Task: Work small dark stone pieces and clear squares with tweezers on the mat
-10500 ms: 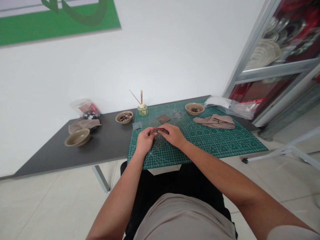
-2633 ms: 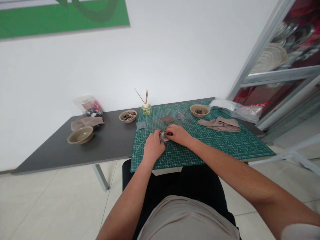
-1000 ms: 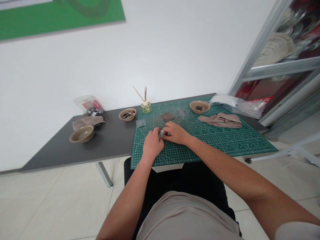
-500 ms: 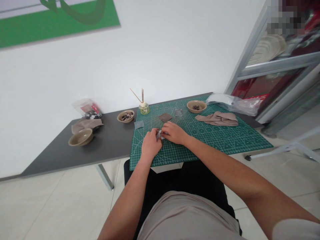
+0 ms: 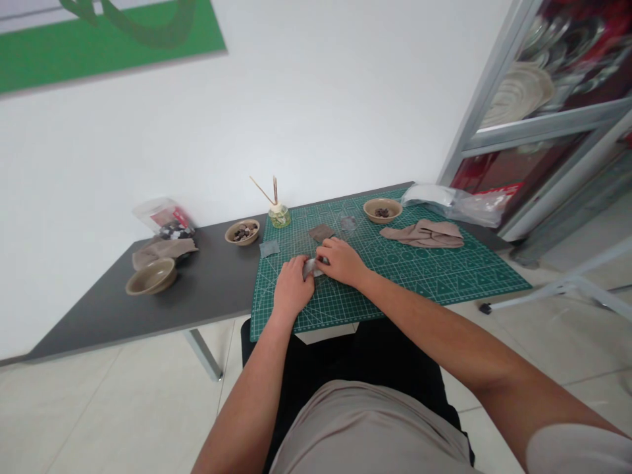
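Observation:
Near the front of the green cutting mat (image 5: 395, 270), my left hand (image 5: 292, 286) and my right hand (image 5: 340, 262) come together over a small pale, cloth-like piece (image 5: 310, 267). Fingers of both hands pinch it from either side and cover much of it, so its exact kind does not show. Just beyond my right hand lies a flat brown square of fabric (image 5: 321, 232). A translucent little packet (image 5: 347, 223) is behind that, and a light grey-blue one (image 5: 269, 248) rests beyond my left hand.
Bowls with small dark pieces stand at the back left (image 5: 242, 232) and back right (image 5: 383, 210). A reed diffuser (image 5: 279, 214) is by the wall. Crumpled brown cloth (image 5: 424, 234) and a plastic bag (image 5: 457, 203) lie right; another bowl (image 5: 152, 276) sits left.
The view has shifted slightly, moving the scene a little left. Both hands stay together on the pale piece, and slightly more of it shows between the fingers.

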Demonstrator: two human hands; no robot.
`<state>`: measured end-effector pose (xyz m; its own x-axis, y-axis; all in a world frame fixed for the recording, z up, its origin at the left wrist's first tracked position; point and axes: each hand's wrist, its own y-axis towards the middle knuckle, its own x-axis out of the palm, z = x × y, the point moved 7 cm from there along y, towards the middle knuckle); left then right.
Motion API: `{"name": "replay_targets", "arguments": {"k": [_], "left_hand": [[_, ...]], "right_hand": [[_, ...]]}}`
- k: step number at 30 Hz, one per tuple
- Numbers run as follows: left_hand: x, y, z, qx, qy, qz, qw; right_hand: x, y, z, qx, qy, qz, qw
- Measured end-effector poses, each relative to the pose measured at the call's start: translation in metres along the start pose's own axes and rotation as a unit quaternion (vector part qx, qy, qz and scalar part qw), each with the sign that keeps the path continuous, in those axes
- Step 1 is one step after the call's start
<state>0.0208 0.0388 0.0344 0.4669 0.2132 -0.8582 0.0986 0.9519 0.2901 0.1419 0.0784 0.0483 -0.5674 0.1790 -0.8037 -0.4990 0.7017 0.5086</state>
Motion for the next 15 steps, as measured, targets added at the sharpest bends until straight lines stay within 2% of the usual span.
{"name": "replay_targets", "arguments": {"k": [3, 6, 10, 15], "left_hand": [[0.001, 0.000, 0.004, 0.027, 0.022, -0.002, 0.999], [0.002, 0.001, 0.004, 0.015, 0.040, -0.022, 0.999], [-0.002, 0.005, -0.004, -0.028, 0.023, -0.023, 0.999], [-0.015, 0.010, -0.018, -0.057, -0.163, 0.014, 0.985]], "right_hand": [[-0.017, -0.003, 0.014, 0.078, 0.075, 0.111, 0.988], [-0.028, -0.008, 0.032, 0.160, 0.157, 0.190, 0.956], [-0.031, -0.011, 0.044, 0.207, 0.205, 0.231, 0.928], [-0.032, -0.011, 0.046, 0.215, 0.231, 0.240, 0.918]]}}
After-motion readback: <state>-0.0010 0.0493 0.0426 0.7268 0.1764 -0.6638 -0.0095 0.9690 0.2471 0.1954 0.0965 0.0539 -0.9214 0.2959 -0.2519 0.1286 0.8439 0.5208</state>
